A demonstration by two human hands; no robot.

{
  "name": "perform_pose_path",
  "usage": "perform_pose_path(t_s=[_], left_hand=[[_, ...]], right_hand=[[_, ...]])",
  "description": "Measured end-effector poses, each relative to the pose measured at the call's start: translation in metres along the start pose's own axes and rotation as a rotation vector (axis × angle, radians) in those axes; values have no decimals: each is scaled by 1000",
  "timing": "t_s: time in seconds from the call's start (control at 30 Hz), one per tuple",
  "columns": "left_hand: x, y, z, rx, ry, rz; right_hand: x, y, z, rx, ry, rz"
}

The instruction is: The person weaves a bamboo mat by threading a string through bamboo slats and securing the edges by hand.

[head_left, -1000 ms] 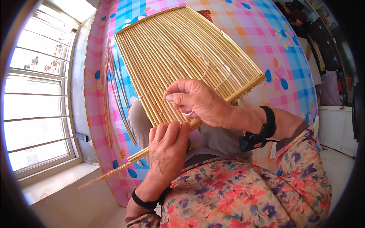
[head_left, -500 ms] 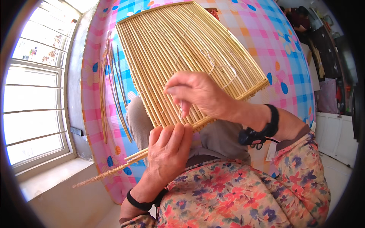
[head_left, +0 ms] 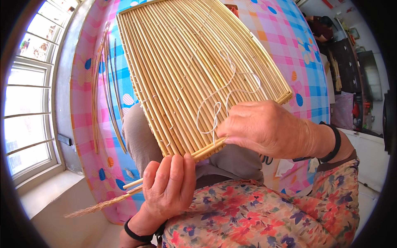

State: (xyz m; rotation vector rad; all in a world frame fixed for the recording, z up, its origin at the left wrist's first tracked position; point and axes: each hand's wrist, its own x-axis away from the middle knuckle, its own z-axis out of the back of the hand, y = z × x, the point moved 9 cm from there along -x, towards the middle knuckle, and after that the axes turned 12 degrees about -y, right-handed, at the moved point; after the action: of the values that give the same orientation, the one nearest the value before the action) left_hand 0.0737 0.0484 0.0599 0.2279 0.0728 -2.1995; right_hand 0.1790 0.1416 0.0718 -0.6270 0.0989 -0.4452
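A mat of pale yellow reeds (head_left: 173, 53), stitched with short white ties, lies slanted over my bent legs in grey trousers. My left hand (head_left: 169, 182) is closed on loose reed stalks (head_left: 133, 182) at the mat's near edge; one ends in a feathery tuft (head_left: 93, 206). My right hand (head_left: 260, 128) pinches at the right part of that near edge, fingertips curled at the edge stalks, partly hidden. A white thread (head_left: 229, 74) lies in loose loops on the reeds and runs to beside my right fingertips.
A plaid floral cover (head_left: 297, 62) is under me, with loose long stalks (head_left: 99, 99) on the left. A barred window (head_left: 27, 103) stands at left. At the far right a dark-clad person (head_left: 320, 27) is near dark furniture (head_left: 347, 66) and a white cabinet (head_left: 362, 157).
My right hand has moved right and down from above the reeds to the near edge. The thread loops now spread nearer that edge. My left hand sits lower and a little left in view.
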Motion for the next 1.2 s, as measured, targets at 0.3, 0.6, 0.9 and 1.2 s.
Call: perform_pose_path(t_s=[0.3,0.6,0.9,1.2], left_hand=[[0,-5,-1,63,-15,-18],[3,-1,-1,3,-12,-51],[3,-1,0,18,-22,-55],[3,-1,1,8,-18,-61]], right_hand=[[3,7,-23,-61,-236,-77],[-1,4,-22,-78,-376,-63],[-6,0,-21,-66,-436,-44],[-10,-1,-21,-41,-479,-32]])
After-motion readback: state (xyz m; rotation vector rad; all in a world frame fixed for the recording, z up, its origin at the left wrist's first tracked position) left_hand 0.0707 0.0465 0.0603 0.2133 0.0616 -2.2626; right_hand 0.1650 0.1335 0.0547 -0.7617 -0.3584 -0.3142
